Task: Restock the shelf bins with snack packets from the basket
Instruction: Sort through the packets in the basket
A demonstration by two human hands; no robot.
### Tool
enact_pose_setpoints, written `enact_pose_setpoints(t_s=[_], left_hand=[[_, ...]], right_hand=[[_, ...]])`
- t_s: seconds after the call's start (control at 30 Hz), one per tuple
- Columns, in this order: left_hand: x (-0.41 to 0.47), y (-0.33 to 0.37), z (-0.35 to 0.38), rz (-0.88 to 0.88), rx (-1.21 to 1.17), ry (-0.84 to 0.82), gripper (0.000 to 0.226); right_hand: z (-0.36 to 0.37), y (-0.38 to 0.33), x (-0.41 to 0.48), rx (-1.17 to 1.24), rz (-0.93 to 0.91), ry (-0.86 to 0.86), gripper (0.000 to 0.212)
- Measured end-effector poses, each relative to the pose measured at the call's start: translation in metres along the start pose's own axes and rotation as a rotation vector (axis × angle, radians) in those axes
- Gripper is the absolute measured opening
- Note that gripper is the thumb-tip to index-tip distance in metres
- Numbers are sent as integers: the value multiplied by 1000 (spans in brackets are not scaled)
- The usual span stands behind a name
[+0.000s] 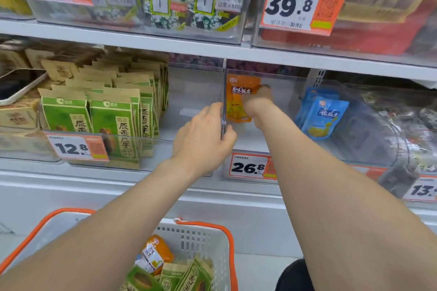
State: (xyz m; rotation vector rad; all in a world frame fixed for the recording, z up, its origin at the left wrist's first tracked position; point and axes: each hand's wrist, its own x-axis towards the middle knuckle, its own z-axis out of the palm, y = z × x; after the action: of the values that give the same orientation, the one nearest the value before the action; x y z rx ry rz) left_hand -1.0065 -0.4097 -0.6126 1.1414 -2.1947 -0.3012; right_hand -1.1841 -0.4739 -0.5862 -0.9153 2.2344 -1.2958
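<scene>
Here the right grip (258, 103) pinches an orange packet (238, 94) upright inside a clear shelf bin (283, 104), beside its divider (223, 82) (blue packets (322, 118) stand further right). The left grip (203, 134) clasps that divider's edge. The basket (203, 238) sits below, holding more packets.

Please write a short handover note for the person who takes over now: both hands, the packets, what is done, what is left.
Left hand: grips the clear divider between two bins.
Right hand: holds an orange packet upright inside the bin to the right of the divider, not yet released.
Basket: a second orange packet and several green packets lie in it.
Done: one orange packet is at its bin.
Left: release it, then shelve the basket's packets.
</scene>
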Motion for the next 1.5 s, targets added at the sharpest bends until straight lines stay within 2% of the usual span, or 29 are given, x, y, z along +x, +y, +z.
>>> enact_pose_setpoints(t_s=[0.17, 0.3, 0.37, 0.43, 0.5, 0.53, 0.63, 0.77, 0.93, 1.07, 1.17, 1.33, 1.43, 1.5], left_hand=[[1, -1, 4, -20, 46, -14, 36], [1, -2, 4, -21, 55, -40, 36], [1, -3, 4, -19, 58, -46, 34], [0, -3, 3, -21, 65, -48, 32], [0, -2, 3, -25, 67, -52, 31], [-1, -1, 3, -26, 68, -53, 31], [-1, -1, 2, -19, 71, -57, 32], [-2, -1, 1, -10, 65, -66, 32], [0, -4, 3, -1, 67, -80, 36], [1, -8, 2, 31, 35, -91, 42], [0, -10, 0, 65, 2, -91, 45], [-8, -12, -4, 123, -97, -15, 57], [-19, -14, -10, 171, -137, 93, 42], [-30, -16, -17, 229, -72, 194, 29]], right_hand=[[11, 1, 16, -196, -11, -22, 52], [16, -3, 20, -316, 81, 40, 77], [16, -3, 19, -351, 102, 45, 83], [14, -1, 17, -389, 110, 0, 70], [14, 1, 13, -360, 116, -116, 30], [15, 4, 11, -333, 122, -169, 19], [17, 7, 10, -237, 114, -220, 15], [20, 9, 14, -147, 122, -158, 11], [18, 8, 7, -234, 100, -182, 16], [11, 2, -5, -414, 97, -261, 27], [2, -6, -18, -492, 64, -312, 23], [-11, -11, -53, -385, 6, -182, 17], [-22, -16, -87, -185, -104, 3, 19], [-26, -23, -112, -120, -229, 113, 24]])
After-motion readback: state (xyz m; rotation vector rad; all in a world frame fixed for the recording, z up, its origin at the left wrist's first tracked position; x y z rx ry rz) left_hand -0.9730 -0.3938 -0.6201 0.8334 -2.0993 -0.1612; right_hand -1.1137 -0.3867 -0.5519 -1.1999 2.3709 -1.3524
